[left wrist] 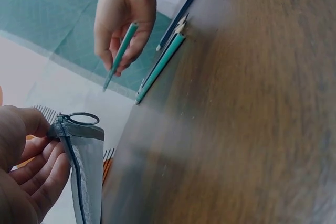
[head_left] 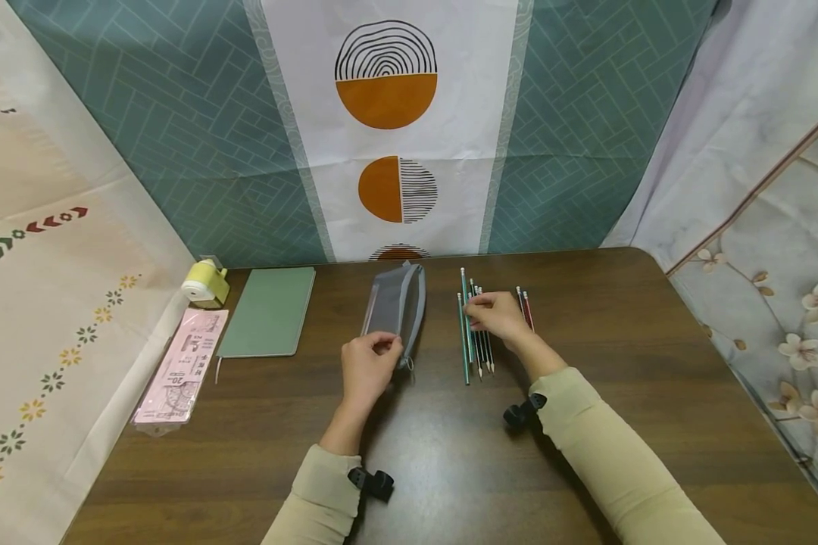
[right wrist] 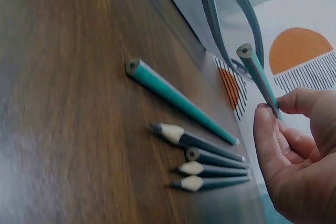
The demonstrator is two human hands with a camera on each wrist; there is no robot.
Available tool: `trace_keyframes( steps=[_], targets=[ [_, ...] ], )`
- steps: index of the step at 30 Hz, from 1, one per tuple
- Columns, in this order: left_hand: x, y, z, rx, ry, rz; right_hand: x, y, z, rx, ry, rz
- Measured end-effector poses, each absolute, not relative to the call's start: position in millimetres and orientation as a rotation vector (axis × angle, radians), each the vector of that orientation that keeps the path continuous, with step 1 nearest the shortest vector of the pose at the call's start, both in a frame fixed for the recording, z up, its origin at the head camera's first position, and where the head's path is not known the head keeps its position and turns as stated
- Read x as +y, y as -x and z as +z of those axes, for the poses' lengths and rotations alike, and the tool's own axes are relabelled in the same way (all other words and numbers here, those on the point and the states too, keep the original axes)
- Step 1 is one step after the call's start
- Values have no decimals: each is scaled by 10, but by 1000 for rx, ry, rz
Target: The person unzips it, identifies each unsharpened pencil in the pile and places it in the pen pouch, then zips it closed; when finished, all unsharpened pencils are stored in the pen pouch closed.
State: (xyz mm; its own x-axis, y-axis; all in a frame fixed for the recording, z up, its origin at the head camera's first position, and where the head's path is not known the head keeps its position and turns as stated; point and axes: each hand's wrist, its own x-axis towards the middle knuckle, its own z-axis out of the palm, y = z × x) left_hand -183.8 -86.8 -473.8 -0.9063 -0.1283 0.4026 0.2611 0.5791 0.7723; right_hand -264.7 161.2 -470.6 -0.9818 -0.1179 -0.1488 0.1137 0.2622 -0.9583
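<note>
A grey zip pencil pouch lies left of centre near the table's back edge, its zipped side gaping. My left hand pinches the pouch's near end, beside the ring-shaped zipper pull. To the right, my right hand pinches a green pencil between thumb and fingers, raised off the table with its flat unsharpened end outward. Below that hand lie another green unsharpened pencil and several dark pencils, most of them sharpened. A red pencil and a dark one lie beyond the right wrist.
At the left of the brown wooden table lie a green notebook, a pink package and a yellow-and-white pencil sharpener. Patterned cloth hangs behind the back edge.
</note>
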Motion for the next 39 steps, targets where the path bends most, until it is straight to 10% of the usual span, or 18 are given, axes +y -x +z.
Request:
trace_keyframes(
  steps=[39],
  targets=[
    [-795,1806,-4744,-2391,155,-1299,909,2660,-4668,2106,36,-1919]
  ],
)
